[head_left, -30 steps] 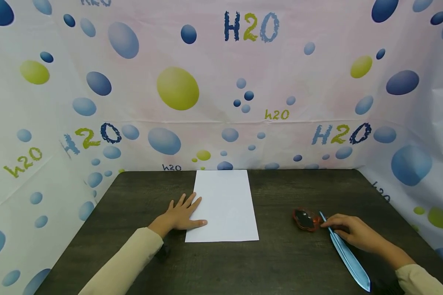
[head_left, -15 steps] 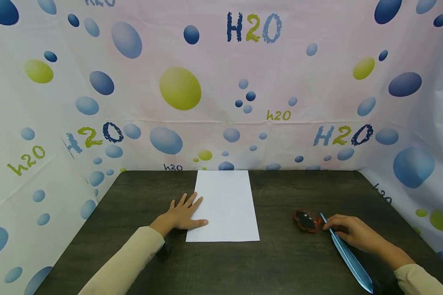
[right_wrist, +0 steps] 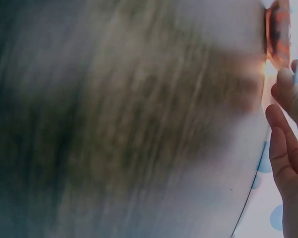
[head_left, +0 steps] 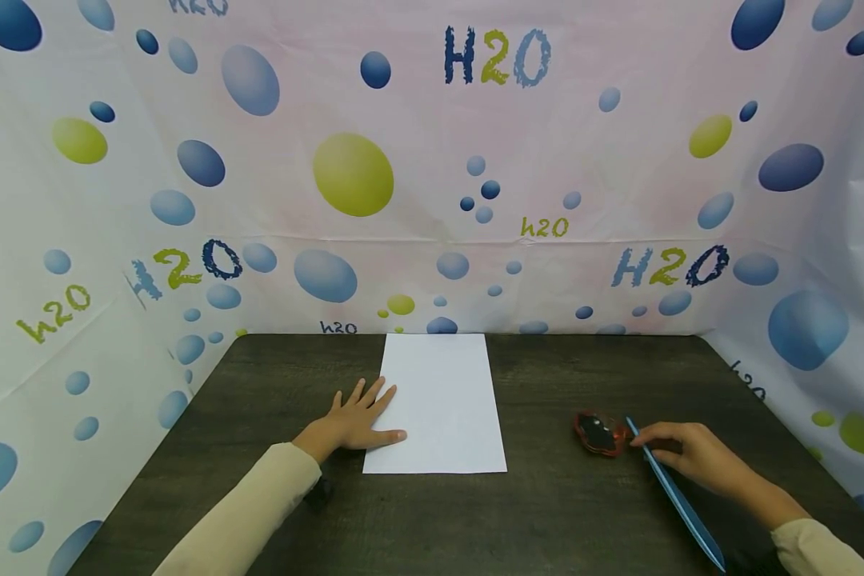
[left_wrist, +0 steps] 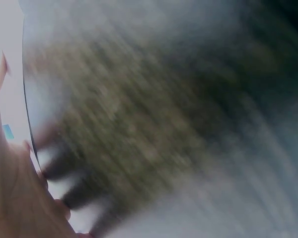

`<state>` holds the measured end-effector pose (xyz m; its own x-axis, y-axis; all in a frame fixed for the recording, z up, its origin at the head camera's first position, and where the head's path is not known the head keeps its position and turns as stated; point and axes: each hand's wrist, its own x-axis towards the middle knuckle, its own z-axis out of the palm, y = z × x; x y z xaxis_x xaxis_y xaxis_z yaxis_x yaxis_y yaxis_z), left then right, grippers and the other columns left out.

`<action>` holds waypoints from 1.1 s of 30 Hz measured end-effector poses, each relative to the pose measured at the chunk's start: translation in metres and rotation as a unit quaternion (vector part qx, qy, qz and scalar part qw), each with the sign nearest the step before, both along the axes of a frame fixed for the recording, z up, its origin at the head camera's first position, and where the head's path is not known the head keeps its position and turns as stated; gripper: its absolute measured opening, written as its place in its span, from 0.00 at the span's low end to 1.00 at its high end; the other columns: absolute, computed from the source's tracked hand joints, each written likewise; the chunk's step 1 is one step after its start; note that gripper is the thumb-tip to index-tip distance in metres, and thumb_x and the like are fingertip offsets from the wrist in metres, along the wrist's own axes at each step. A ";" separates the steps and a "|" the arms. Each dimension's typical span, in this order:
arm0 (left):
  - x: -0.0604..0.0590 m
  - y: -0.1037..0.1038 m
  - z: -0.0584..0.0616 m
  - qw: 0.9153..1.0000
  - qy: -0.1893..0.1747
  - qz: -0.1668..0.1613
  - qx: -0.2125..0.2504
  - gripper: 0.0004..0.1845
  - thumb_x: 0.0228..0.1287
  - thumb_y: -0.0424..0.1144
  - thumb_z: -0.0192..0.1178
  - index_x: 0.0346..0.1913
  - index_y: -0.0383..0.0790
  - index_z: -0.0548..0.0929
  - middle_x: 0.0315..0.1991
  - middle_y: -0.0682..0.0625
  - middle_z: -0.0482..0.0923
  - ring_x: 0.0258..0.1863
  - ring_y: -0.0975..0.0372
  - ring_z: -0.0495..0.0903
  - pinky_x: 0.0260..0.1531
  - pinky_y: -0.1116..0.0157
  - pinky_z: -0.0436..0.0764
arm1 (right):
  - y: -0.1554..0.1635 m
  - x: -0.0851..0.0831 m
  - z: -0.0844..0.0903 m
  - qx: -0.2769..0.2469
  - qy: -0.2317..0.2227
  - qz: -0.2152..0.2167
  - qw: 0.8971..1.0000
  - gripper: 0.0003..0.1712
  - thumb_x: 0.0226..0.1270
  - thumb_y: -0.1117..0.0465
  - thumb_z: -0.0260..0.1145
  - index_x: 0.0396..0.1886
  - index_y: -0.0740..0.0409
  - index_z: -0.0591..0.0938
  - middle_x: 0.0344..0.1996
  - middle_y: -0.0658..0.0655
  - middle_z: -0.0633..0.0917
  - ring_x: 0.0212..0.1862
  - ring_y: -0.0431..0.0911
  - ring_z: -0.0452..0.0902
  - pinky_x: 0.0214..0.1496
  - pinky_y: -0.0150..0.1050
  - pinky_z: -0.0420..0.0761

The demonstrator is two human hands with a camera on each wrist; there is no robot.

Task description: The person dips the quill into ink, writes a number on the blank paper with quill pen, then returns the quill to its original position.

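Blue feather pen (head_left: 673,492): lies on the dark counter (head_left: 547,512) at your right, tip beside the red ink pot (head_left: 600,433), tail running toward you.
Long axis: diagonal, tip pointing up-left toward the pot, broad end at the near right edge.
Right hand (head_left: 694,456): your fingers curl round the pen shaft near its tip, pinching it; the right wrist view shows fingertips (right_wrist: 288,84) just beside the pot, rest blurred.
Left hand (head_left: 356,418): flat, fingers spread and straight, pressing the left edge of the white paper (head_left: 439,404); left wrist view too blurred to add more.
Paper: portrait, mid-counter, well apart from pen and pot.
Risk 1: tip sits so near the pot that a jerk could knock or tip it, my guess.
Risk 2: your grip is far forward on a long shaft, so the tail may drag on the counter or swing.
Risk 3: ease off your left hand and the paper may slide.
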<state>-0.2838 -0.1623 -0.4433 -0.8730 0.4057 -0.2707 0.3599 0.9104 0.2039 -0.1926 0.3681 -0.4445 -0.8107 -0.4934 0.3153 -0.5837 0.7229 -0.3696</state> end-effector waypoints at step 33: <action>0.001 0.001 0.003 1.000 -0.012 0.000 -0.007 0.51 0.58 0.76 0.43 0.77 0.53 0.44 0.78 0.48 0.34 0.75 0.43 0.35 0.65 0.33 0.39 | -0.013 0.002 0.014 -0.288 -0.173 -0.047 0.941 0.15 0.73 0.68 0.56 0.51 0.78 0.72 0.40 0.54 0.87 0.42 0.42 0.85 0.43 0.34 0.82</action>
<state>-0.2827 -0.1617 -0.4403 -0.8663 0.4013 -0.2974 0.3541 0.9134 0.2008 -0.1910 0.3547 -0.4308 -0.9451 -0.2430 0.2184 -0.3011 0.3877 -0.8713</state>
